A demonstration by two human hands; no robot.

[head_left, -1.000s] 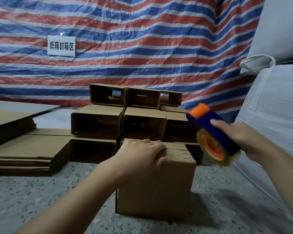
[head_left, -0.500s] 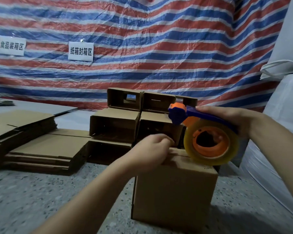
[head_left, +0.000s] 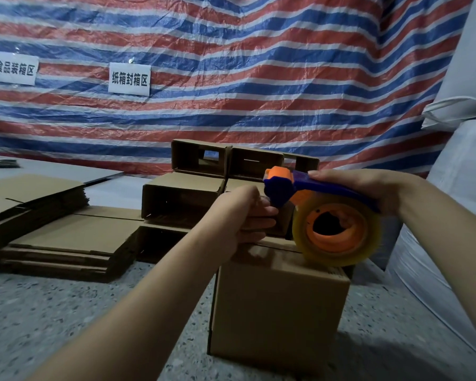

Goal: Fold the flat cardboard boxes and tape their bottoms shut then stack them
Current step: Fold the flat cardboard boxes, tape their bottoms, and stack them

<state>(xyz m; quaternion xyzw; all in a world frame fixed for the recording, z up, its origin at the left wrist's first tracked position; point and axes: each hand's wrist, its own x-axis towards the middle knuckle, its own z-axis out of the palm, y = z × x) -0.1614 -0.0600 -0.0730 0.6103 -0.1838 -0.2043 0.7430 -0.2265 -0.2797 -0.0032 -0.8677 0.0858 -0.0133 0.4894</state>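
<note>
closest in, a folded cardboard box [head_left: 278, 306] stands upright on the speckled floor [head_left: 52, 325], its closed flaps facing up with the seam between them showing as a dark line across the top. the left hand [head_left: 248, 215] lies at the far left edge of that top, fingers curled toward the nose of the tape dispenser [head_left: 322, 213]; it looks to be pinching the loose tape end there, though motion blur makes that hard to confirm. the right hand [head_left: 368, 188] grips the dispenser's blue handle from above, and the clear tape roll on its orange hub sits on the box's top at the right side. behind the box, the stack of open boxes [head_left: 182, 199] lies in tiers on their sides, mouths facing the camera; their insides are dark and show nothing in them, and the upper ones have cut-out openings in their rear walls. to the left are piles of flat cardboard sheets [head_left: 66, 237]. farther back hangs the red, white and blue striped tarp [head_left: 259, 64] with two white signs [head_left: 129, 79], and white sacks [head_left: 462, 174] fill the right edge. compared with half a second ago, the dispenser has dropped lower onto the box top and its nose has closed up to the left hand's fingers, which have shifted from the flap toward the tape.
</note>
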